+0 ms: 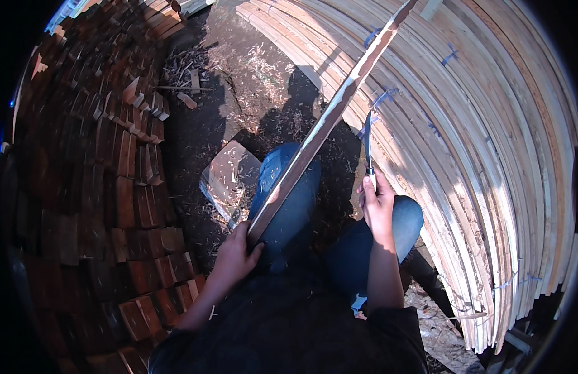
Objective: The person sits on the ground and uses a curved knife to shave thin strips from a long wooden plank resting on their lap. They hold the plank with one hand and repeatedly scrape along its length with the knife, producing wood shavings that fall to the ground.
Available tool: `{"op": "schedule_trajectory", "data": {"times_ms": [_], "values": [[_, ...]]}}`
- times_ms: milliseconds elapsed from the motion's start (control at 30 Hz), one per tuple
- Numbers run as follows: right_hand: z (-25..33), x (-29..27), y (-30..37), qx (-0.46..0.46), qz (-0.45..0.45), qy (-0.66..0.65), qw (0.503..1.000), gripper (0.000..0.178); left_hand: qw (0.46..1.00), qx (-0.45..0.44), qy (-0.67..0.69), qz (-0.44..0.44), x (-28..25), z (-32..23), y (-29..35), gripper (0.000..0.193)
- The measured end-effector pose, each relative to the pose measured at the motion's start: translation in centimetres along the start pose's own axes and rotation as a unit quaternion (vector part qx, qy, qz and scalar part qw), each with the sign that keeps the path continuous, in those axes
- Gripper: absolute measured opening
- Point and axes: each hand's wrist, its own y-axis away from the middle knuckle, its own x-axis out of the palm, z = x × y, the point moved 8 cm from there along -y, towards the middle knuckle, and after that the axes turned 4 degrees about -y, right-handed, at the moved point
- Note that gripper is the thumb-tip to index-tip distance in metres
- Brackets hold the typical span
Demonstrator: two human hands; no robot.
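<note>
My left hand (pixel 236 254) is closed round the near end of a long wooden strip (pixel 314 138). The strip slants up and to the right across my left knee, its far end reaching the top of the view. Brown, bark-like patches run along it beside a pale, bright edge. In my right hand (pixel 378 198), above my right knee, is a knife (pixel 369 144) with a pale handle and a long, narrow dark blade. Its blade points away from me, and a gap separates it from the strip. My right fingers wrap round the handle.
Stacked reddish-brown wood pieces (pixel 127 206) fill the left side. Long pale wooden strips (pixel 476 162), tied in bundles with blue ties (pixel 449 55), lie along the right. A flat, light-coloured block (pixel 233 174) sits on the ground by my left knee, among scattered shavings (pixel 257 75).
</note>
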Motion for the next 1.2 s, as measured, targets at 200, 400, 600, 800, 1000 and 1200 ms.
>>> {"op": "schedule_trajectory", "data": {"times_ms": [200,400,600,800,1000,1200], "values": [[0.0,-0.1,-0.3,-0.004,0.049,-0.045,0.998,0.025,0.995,-0.051,0.008,0.085,0.5,3.3,0.6,0.043],[-0.1,-0.1,0.5,-0.065,0.068,-0.098,0.991,0.032,0.999,0.039,0.023,-0.014,0.3,1.4,0.7,0.037],[1.2,-0.2,1.6,-0.042,0.107,-0.060,0.992,0.036,0.998,0.063,0.013,-0.023,1.3,0.5,-0.2,0.036],[5.2,1.0,-0.6,-0.085,0.135,-0.026,0.987,0.018,0.994,0.085,0.030,-0.057,2.1,0.0,-0.4,0.034],[4.4,1.2,-1.3,-0.004,0.281,0.024,0.959,0.027,0.993,0.091,0.055,-0.051,2.5,0.5,-0.7,0.033],[4.0,0.5,-1.9,0.013,0.269,0.104,0.957,0.031,0.994,0.081,0.070,-0.019,3.0,1.3,-1.3,0.034]]}}
